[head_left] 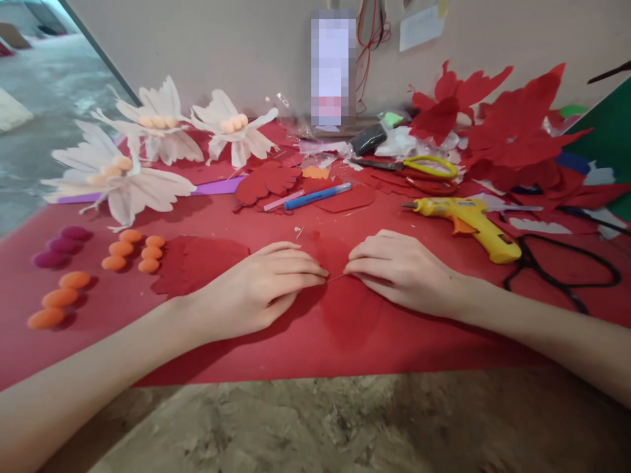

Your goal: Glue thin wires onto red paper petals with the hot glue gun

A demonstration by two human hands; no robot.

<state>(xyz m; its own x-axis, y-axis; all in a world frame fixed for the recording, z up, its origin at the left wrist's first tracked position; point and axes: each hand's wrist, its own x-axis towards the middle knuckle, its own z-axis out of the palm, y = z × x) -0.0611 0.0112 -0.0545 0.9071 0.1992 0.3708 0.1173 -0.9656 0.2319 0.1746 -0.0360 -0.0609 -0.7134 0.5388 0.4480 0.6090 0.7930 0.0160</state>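
My left hand (276,279) and my right hand (401,269) face each other low over the red tabletop, fingertips pinched close together. Between them a thin straight wire (336,278) spans the small gap, one end in each pinch. Beneath it lies a thin red petal-shaped piece (351,322), partly covered by my right hand and hard to tell from the red surface. Beside my left wrist is a flat stack of red scalloped petals (207,259). A yellow glue gun (458,220) rests on its side beyond my right hand.
White fabric flowers (125,180) stand at the back left; orange balls (60,299) and purple balls (63,246) sit in front. A blue pen (318,196), yellow-handled scissors (419,165) and red flowers (517,131) are farther back. A black cord (576,284) loops at right.
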